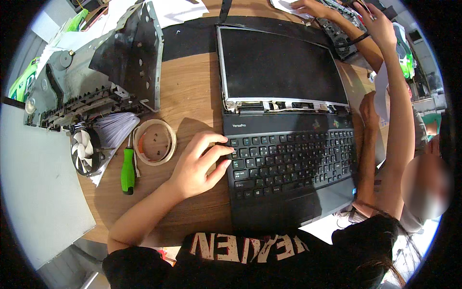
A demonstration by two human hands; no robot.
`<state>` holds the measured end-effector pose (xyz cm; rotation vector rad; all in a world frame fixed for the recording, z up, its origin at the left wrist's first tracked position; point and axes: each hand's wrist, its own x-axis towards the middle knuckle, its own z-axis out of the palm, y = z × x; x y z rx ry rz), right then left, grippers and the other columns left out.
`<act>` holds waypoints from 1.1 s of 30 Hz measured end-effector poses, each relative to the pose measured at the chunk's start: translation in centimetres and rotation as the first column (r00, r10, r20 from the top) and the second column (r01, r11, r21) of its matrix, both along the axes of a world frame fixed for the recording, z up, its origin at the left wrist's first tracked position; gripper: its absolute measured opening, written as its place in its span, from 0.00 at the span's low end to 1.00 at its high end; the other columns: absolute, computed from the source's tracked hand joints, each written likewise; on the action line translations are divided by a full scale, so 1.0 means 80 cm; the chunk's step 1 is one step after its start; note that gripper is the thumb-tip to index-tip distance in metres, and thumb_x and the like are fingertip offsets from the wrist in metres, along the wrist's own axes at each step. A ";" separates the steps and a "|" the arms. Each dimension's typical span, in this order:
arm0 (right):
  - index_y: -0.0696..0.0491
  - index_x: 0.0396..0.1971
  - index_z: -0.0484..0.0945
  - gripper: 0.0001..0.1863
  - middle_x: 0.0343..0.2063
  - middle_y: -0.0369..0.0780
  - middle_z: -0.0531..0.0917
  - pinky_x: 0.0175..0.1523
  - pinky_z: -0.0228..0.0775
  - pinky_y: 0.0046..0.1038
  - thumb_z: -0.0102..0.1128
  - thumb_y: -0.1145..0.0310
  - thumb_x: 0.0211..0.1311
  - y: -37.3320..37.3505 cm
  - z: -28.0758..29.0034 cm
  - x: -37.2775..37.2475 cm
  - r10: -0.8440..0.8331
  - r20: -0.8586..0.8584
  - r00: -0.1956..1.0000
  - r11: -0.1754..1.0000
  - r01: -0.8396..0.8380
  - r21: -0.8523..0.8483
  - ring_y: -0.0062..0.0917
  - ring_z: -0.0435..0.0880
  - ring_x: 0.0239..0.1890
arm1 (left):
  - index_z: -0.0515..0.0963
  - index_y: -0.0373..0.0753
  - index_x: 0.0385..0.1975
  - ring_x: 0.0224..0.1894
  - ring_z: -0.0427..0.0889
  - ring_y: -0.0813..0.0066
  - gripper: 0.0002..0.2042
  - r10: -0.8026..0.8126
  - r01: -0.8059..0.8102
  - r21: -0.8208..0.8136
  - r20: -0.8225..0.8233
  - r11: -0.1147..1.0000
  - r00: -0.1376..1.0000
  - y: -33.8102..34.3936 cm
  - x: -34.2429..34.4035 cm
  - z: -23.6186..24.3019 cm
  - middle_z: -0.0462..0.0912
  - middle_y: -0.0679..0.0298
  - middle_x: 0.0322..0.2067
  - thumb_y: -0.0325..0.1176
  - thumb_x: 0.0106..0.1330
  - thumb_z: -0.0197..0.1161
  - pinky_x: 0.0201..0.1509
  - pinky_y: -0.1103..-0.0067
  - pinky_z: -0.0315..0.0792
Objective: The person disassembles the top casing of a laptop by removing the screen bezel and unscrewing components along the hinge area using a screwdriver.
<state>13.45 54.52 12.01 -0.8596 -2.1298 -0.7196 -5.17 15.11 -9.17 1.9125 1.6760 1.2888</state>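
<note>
A black laptop [284,190] lies open on the table. Its screen panel [284,67] leans back without its front frame, and metal hinges and cables show along the bottom. My left hand [199,166] reaches in from the left, fingers apart, with the fingertips touching the keyboard's left edge. What appears to be my right hand [369,111] is by the laptop's right side, near the hinge; its fingers are mostly hidden. Left of my left hand lies a roll of tape [168,151] with small dark bits inside its ring, beside a green-handled screwdriver [127,173].
A grey metal computer chassis [115,62] stands at the far left, with a small white-bladed fan [83,149] and a paper stack [115,130] in front. At the far right, a co-worker's hands [378,26] work over a metal part [337,33]. More papers [178,12] lie at the back.
</note>
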 end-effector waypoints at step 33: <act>0.53 0.32 0.84 0.15 0.31 0.35 0.82 0.32 0.75 0.29 0.72 0.56 0.54 -0.149 -0.138 0.175 0.113 0.310 0.944 0.897 0.038 -0.440 0.31 0.84 0.26 | 0.78 0.39 0.43 0.59 0.73 0.53 0.12 -0.020 0.020 -0.033 0.010 0.999 1.000 0.002 0.001 -0.003 0.68 0.51 0.58 0.28 0.60 0.68 0.57 0.66 0.75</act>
